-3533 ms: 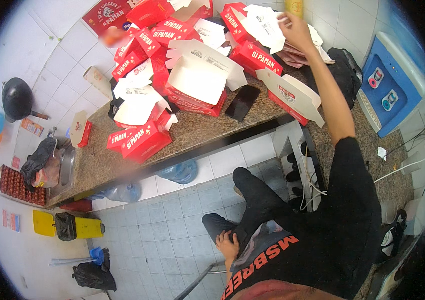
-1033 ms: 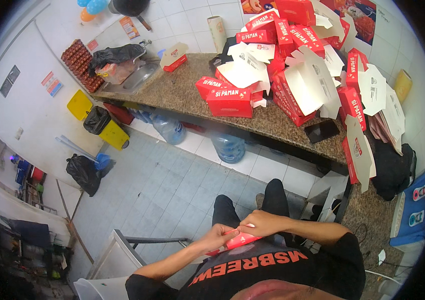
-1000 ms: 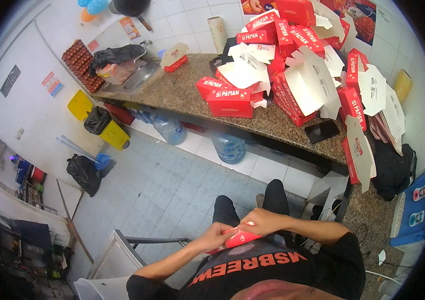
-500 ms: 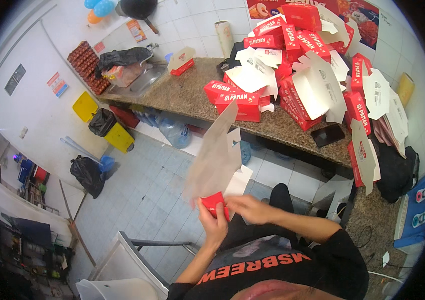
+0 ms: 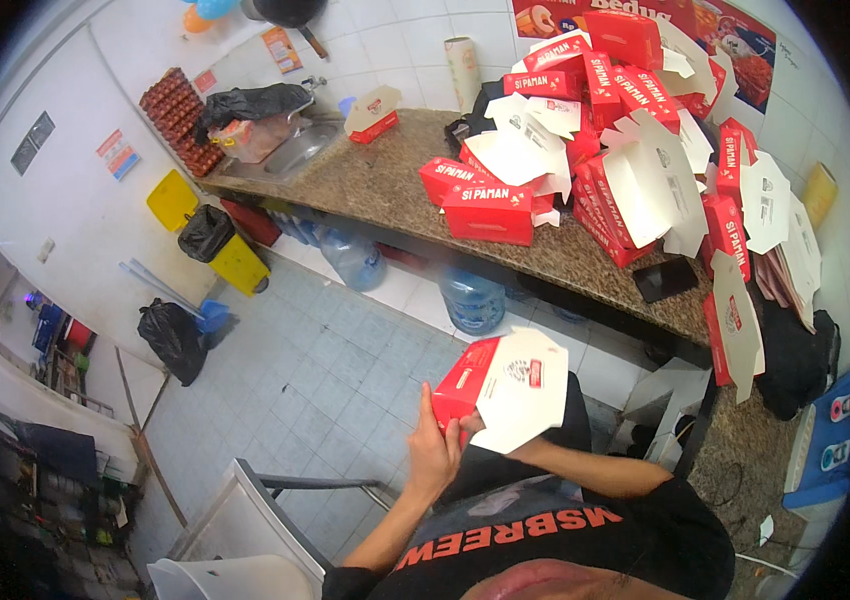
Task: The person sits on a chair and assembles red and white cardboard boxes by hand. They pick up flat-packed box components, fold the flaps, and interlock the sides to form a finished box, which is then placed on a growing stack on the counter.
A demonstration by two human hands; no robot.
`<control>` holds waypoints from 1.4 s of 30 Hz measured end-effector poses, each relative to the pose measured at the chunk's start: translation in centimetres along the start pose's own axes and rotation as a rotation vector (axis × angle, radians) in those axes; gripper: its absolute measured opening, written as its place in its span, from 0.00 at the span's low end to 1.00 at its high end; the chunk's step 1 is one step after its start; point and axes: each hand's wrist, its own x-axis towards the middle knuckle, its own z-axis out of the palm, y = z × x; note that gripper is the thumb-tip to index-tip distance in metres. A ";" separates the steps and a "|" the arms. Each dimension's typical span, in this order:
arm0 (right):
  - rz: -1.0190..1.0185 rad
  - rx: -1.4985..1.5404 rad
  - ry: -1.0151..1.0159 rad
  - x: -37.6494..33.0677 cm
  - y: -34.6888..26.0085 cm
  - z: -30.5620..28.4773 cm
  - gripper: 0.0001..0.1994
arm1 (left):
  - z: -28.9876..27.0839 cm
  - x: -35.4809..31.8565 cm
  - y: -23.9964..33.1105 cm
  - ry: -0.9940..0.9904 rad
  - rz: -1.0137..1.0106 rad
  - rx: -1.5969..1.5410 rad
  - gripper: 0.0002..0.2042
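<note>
In front of my body I hold a red and white cardboard food box (image 5: pixel 522 390), partly folded, its white lid flap with a printed emblem standing open to the right. My left hand (image 5: pixel 434 447) grips the red side at its left end, fingers pressed along the wall. Against the box's near end is my right hand (image 5: pixel 475 428), mostly covered by the white flap; only some fingers show, closed on the cardboard. A heap of similar red boxes (image 5: pixel 490 213) with open white flaps lies on the granite counter (image 5: pixel 365 180) ahead.
A black phone (image 5: pixel 665 280) lies by the counter's front edge. Farther left are one more box (image 5: pixel 373 115) and a sink (image 5: pixel 297 150). Large water bottles (image 5: pixel 473 300) stand beneath the counter. A yellow bin (image 5: pixel 241 265) and a white chair (image 5: pixel 230 510) are to the left.
The large, flat greyish-white sheet with a red end has been folded up and turned into a box shape, its printed flap now facing up. My right hand has moved in behind the flap.
</note>
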 end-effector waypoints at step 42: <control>-0.552 -0.907 -0.730 2.7 -9.5 -10.6 0.10 | -3.3 -1.0 -3.8 -1.211 -0.811 -0.743 0.18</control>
